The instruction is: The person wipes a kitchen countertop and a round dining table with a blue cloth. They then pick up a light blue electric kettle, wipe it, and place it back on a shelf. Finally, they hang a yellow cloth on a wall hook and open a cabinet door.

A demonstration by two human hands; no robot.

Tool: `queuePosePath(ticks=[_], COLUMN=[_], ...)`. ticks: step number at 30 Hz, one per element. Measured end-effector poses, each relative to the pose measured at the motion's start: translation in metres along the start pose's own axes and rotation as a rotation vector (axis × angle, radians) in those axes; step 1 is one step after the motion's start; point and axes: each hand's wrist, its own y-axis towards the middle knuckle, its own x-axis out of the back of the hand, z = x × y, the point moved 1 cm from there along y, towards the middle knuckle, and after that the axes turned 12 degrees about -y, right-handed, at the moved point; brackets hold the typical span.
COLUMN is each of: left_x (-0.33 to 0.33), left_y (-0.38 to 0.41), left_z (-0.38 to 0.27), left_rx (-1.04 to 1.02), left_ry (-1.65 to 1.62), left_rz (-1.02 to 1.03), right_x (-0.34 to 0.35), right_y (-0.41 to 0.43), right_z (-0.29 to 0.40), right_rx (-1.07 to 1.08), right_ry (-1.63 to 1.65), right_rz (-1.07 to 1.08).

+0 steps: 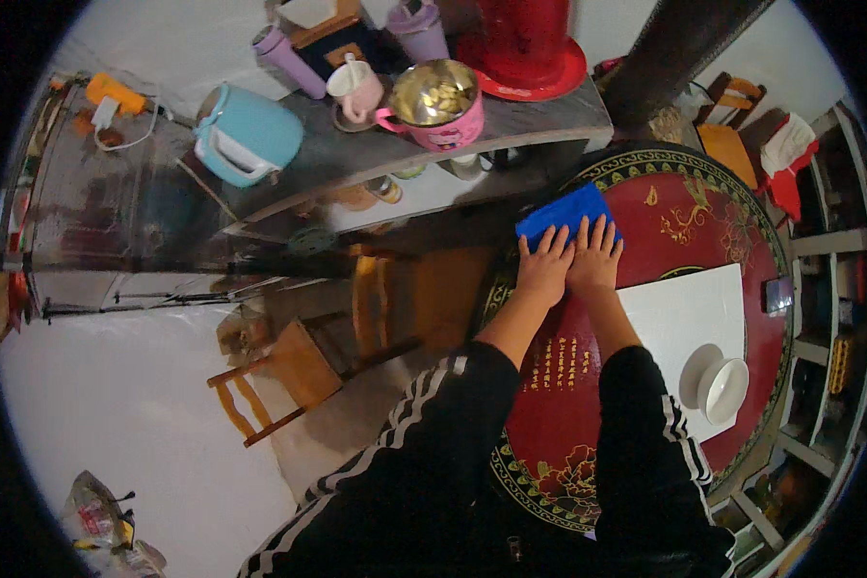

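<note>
A blue cloth [563, 211] lies flat near the far left rim of a round red table [636, 246] with gold floral patterns. Both my hands press on it side by side, fingers spread and pointing away from me. My left hand [544, 269] covers the cloth's near left part. Just beside it, thumbs close together, my right hand [594, 261] rests on the near right part. To the right of my right forearm, a white board [683, 311] lies on the table. A white bowl [724, 391] stands on the board's near right corner.
Beyond the table runs a grey counter [318, 162] with a blue kettle [260, 134], a pink pot [444, 134], a pink cup [361, 90] and purple tumblers. Wooden chairs [307, 365] stand at the left. Shelves [813, 296] line the right side. A small dark box [778, 295] sits at the table's right rim.
</note>
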Motion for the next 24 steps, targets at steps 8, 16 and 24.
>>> queuePosePath(ticks=[8, 16, 24], left_x=[0.004, -0.026, -0.025], left_y=[-0.121, -0.239, -0.455], left_z=[0.023, 0.069, 0.209], left_rx=[0.144, 0.032, 0.542], left_ry=[-0.085, -0.585, -1.212], left_rz=[0.098, 0.071, -0.248], right_x=[0.021, 0.027, 0.027], right_y=[-0.094, -0.204, -0.277], right_z=[0.068, 0.120, 0.162], right_rx=[0.130, 0.174, 0.089], right_ry=[0.068, 0.082, 0.099], right_rz=[-0.029, 0.058, 0.099])
